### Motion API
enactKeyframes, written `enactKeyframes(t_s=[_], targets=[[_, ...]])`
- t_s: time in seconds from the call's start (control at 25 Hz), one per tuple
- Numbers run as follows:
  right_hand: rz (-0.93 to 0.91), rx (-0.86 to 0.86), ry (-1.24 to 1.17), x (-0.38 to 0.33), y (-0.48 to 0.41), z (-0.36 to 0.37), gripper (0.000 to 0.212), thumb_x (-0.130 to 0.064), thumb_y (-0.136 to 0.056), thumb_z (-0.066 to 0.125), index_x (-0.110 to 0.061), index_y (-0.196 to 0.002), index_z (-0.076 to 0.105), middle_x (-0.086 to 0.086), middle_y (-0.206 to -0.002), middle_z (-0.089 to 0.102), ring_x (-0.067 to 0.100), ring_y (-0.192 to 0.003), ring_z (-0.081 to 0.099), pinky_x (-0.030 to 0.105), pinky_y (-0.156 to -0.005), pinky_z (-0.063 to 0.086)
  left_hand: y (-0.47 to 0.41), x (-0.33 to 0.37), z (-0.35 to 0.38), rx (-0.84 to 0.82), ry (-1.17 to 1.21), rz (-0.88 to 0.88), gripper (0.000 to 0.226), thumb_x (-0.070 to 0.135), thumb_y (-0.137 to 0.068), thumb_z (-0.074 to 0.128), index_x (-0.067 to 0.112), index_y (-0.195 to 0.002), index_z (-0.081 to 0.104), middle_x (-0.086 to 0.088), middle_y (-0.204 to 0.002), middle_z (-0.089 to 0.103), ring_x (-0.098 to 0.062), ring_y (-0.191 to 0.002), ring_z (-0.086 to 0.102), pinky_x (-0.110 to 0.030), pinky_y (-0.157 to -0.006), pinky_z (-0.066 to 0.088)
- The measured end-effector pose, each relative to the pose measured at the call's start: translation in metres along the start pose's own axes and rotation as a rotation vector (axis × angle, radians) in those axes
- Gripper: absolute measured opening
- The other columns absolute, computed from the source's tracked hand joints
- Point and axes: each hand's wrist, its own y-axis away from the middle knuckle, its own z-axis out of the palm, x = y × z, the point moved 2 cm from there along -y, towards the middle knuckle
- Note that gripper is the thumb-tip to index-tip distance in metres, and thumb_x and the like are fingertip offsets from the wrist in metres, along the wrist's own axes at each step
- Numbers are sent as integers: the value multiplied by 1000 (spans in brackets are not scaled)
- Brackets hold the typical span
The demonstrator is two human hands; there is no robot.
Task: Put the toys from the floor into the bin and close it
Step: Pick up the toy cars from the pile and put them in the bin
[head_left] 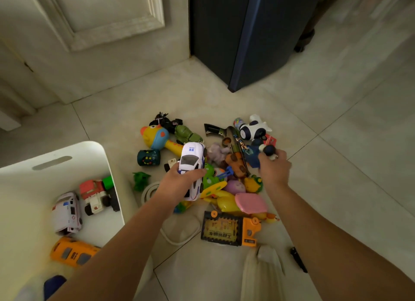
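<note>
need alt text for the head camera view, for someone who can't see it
A person's left hand holds a white police car above a toy pile on the tiled floor, while the right hand grips a dark blue toy. A white bin at left holds several toy vehicles.

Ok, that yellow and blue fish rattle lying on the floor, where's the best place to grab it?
Take the fish rattle by its orange handle, coming from above. The handle is narrow, lies flat and points toward the left hand; the head is too bulbous to pinch.
</note>
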Motion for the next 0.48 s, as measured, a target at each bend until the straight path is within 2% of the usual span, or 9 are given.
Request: enactKeyframes(t_s=[0.08, 0.16, 0.24, 0.32, 0.4, 0.48], targets=[[56, -184, -410, -35, 31, 20, 28, -15, -88, 60, -15, -115, 52, 12, -111, 60, 24, -87, 64, 37, -67, 60, 10, 7, -3, 9, 93, 4, 31, 27, -81, 74, 24, -110, 63, -6, -97, 72, -22, -87, 68, -32, -71, 55], [85, -348, -605, -60, 73, 41, 33, -14, -88, 61, -11, -120, 51, 11, -112, 62, 26, -96, 66, 29, -61, 60, 25, 17, -14, 50, 190, 17, 38, 31, -80, 74, 22, -115, 64, -9, -101, 73, -26, -92, 69, -37, -74, 58], [91, -436, -650, -73, 116, 60, 41, -20, -79, 67, -10, -117, 53, 13, -113, 63, 30, -101, 66, 38, -74, 60, 41, 29, -33, 89, 250, 69, 35, 38, -79, 74, 23, -109, 66, -8, -102, 74, -26, -95, 71, -40, -81, 58], [118, -558, -673, -85, 160, 77, 58, -30, -64, 74, -11, -116, 56, 15, -112, 67, 31, -100, 68, 46, -83, 58, 60, 39, -61, 76, 303, 138, 48, 50, -74, 73, 24, -114, 65, -5, -106, 75, -25, -99, 71, -43, -90, 54], [120, -704, -694, -95, 196, 92, 64, -29, -62, 77, -8, -119, 56, 15, -111, 69, 29, -95, 70, 41, -77, 58, 79, 43, -93, 81, 328, 191, 59, 54, -73, 70, 24, -123, 62, -4, -111, 74, -24, -102, 70, -43, -93, 53], [41, -798, -584, -103, 225, 107, 51, -20, -75, 74, -12, -121, 51, 10, -108, 68, 24, -88, 69, 35, -71, 55, 94, 36, -130, 142, 362, 195, 51, 49, -78, 69, 25, -122, 62, -3, -110, 74, -24, -102, 70, -43, -91, 54]])
